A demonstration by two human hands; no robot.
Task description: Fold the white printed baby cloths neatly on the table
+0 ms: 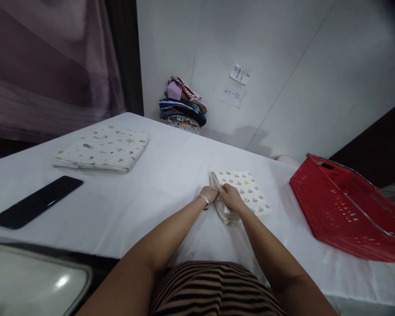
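A white cloth point(254, 193) with a grey and yellow print lies partly folded on the white-covered table point(171, 197), right of the middle. Its left edge is gathered into a raised, layered fold. My left hand point(209, 194), with a silver bracelet at the wrist, closes on that fold from the left. Against its other side, my right hand point(232, 198) is closed on the same fold, and the two hands nearly touch. The fingertips are partly hidden by the cloth and the hands.
A folded patterned cloth point(105, 149) lies at the left, behind a flat black object point(36, 202). On the right stands a red plastic basket point(332, 210) with metal handles. Folded clothes point(183, 105) are stacked beyond the far edge, by a wall with paper notes point(239, 74).
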